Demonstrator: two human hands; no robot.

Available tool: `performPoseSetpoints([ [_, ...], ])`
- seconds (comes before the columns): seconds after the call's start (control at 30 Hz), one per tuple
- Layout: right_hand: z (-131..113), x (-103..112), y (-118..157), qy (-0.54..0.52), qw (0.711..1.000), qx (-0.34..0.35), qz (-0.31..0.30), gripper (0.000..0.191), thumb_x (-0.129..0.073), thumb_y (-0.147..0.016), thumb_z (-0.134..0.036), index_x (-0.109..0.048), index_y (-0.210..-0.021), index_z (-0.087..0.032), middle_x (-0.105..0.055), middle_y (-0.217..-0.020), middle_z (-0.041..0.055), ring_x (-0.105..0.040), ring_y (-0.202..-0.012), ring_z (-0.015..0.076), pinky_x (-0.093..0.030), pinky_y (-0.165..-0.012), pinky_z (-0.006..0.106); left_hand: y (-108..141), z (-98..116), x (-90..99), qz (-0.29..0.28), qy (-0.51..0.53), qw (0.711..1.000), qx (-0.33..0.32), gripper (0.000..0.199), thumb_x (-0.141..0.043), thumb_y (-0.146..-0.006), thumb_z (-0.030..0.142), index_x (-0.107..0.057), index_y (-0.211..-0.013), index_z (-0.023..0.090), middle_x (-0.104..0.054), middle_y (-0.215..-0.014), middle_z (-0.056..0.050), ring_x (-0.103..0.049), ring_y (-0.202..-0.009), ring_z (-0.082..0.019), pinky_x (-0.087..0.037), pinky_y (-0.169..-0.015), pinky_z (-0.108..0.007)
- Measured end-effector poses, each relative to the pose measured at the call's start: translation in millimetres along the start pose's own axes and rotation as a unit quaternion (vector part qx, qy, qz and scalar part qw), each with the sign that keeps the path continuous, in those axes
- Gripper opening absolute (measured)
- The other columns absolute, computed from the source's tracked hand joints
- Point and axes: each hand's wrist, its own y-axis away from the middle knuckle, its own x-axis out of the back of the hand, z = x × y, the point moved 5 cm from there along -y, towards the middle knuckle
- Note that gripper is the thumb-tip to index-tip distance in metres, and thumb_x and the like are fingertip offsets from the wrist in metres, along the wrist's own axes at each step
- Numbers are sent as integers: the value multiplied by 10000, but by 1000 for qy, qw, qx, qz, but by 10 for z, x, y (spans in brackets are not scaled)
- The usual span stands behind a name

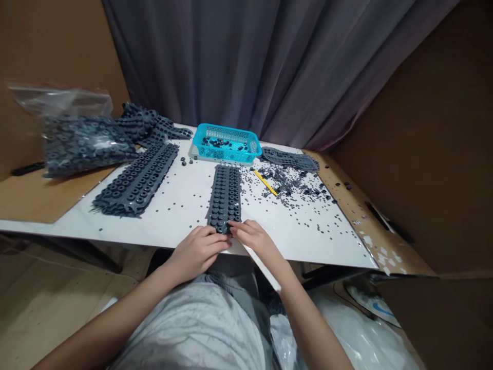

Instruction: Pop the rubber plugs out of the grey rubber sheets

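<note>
A dark grey molded rubber sheet point(225, 192) with rows of round studs lies lengthwise in front of me, its near end at the table's front edge. My left hand point(199, 249) is closed at the near left corner of that sheet, fingers bent over its edge. From the other side, my right hand point(254, 239) grips a slim white stick-like tool point(265, 271), whose back end sticks out below the palm toward my forearm. The tool's tip, by the sheet's last studs, is hidden by my fingers.
Beyond the sheet stands a blue plastic basket point(227, 152) with small dark parts. A stack of studded sheets point(134, 180) and a clear bag of parts point(84, 141) are at left. Right, a yellow stick point(265, 183) lies among scattered dark bits point(292, 185) near another sheet point(290, 159).
</note>
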Motion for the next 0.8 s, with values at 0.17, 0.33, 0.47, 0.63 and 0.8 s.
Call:
performPoseSetpoints([
  [0.17, 221, 96, -5, -73, 990, -103, 62, 197, -423, -951, -215, -613, -1002, -195, -653, -1162, 136, -632, -964, 225, -503, -814, 377, -3, -3, 17, -3, 15, 1000, 8, 325, -507, -867, 122, -634, -1125, 273, -646, -1198, 2, -507, -1016, -201, -414, -890, -364],
  [0.33, 267, 217, 44, -190, 957, -180, 122, 119, -497, -927, -257, -596, -969, -206, -668, -1089, 118, -614, -1034, 225, -483, -872, 387, -16, 2, 7, -13, 8, 1000, 13, 322, -500, -869, 125, -623, -1130, 269, -620, -1240, 23, -491, -1023, -207, -401, -896, -367],
  [0.47, 163, 213, 23, -299, 941, -150, 57, 108, -536, -914, -288, -605, -936, -208, -658, -1113, 104, -592, -1081, 212, -465, -920, 401, -8, 9, -5, -11, -4, 1000, 11, 338, -490, -868, 115, -616, -1138, 275, -611, -1250, 24, -492, -1021, -213, -400, -881, -368],
  [0.63, 166, 200, 39, -340, 929, -147, 24, 118, -557, -901, -307, -611, -904, -203, -675, -1073, 105, -604, -1045, 217, -460, -925, 437, -10, 29, 75, 24, 42, 999, 14, 293, -541, -852, 196, -612, -1129, 257, -631, -1188, -19, -515, -1021, -213, -404, -887, -366],
  [0.8, 227, 165, 62, -399, 896, -187, 44, 164, -549, -902, -349, -596, -897, -192, -676, -1063, 110, -619, -1049, 223, -479, -900, 422, -180, -104, 168, 115, 100, 976, 153, 187, -620, -799, 295, -652, -955, 197, -613, -912, -49, -533, -886, -208, -439, -783, -343],
])
